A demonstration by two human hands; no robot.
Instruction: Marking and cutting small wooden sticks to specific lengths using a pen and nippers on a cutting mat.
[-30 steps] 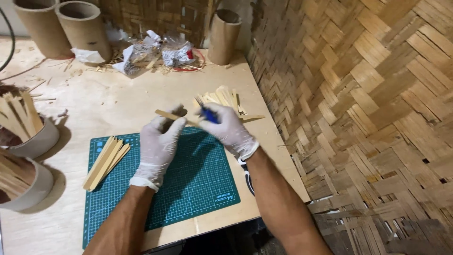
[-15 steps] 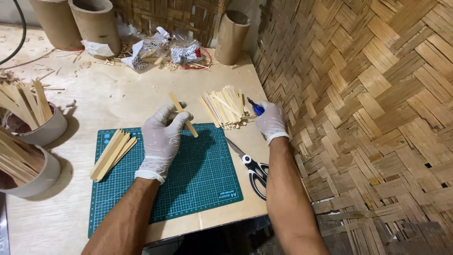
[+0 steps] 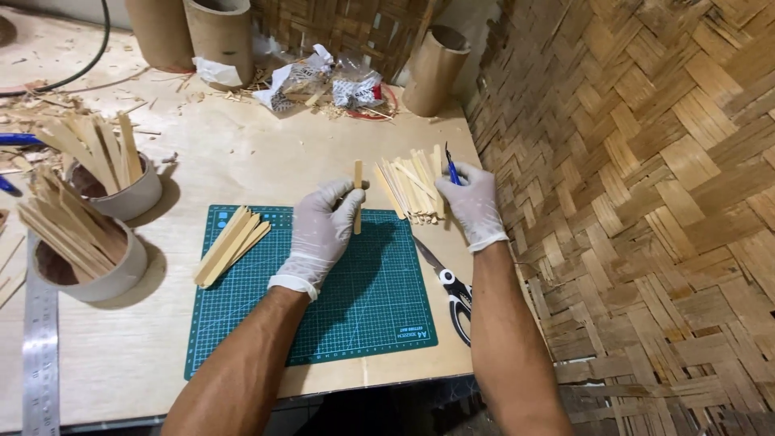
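Head view of a craft tabletop (image 3: 242, 161). The left hand (image 3: 323, 230), in a white glove, is closed in a pinch on 1 bamboo strip (image 3: 358, 196), held upright over the upper right part of the green cutting mat (image 3: 355, 315); the strip's long axis runs away from the person, nearly at right angles to the mat's near edge. The right hand (image 3: 472, 206), also gloved, is closed around a small blue-handled knife (image 3: 452, 169) whose tip points up and away. It rests at the right edge of a loose pile of bamboo strips (image 3: 412, 187) — the pile lies between the 2 hands, just beyond the mat's top right corner, its strips fanned roughly parallel to the held strip. The held strip thus lies to the left of the knife, with the pile in between; the left hand is the nearer to the strip, the right the nearer to the pile. A second, smaller bundle of strips (image 3: 230, 245) lies on the mat's left part, well apart from both hands. Scissors (image 3: 448, 287) lie along the mat's right edge beside the right forearm. 2 round pots of strips (image 3: 105, 202) stand at far left — near a steel ruler (image 3: 40, 355).
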